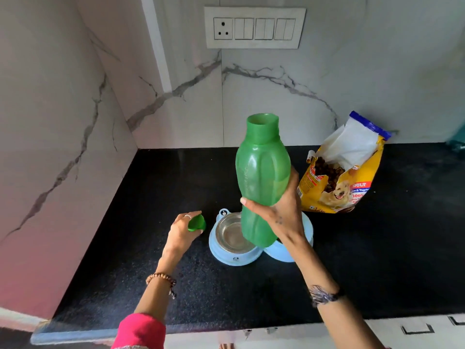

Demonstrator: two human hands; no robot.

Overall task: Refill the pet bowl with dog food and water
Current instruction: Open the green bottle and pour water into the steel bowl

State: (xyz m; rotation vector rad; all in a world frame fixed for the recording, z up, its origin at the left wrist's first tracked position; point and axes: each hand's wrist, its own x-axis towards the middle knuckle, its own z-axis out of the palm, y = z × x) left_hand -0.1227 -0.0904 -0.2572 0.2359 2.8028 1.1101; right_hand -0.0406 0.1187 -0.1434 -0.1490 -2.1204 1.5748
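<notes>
My right hand (279,210) grips a green plastic water bottle (261,172) around its middle. The bottle is upright, uncapped, and held just above the pet bowl. My left hand (181,233) holds the green bottle cap (197,223) low over the black counter, left of the bowl. The light blue double pet bowl (236,258) sits on the counter; its left steel dish (230,235) shows a shiny bottom, and the right dish is hidden behind the bottle and my hand. An open yellow dog food bag (339,172) stands to the right, kibble visible inside.
The black stone counter (151,187) runs into a corner of white marble walls. A switch panel with a socket (254,27) is on the back wall. The counter's front edge (100,333) is near my body; white drawers (417,328) sit below at right.
</notes>
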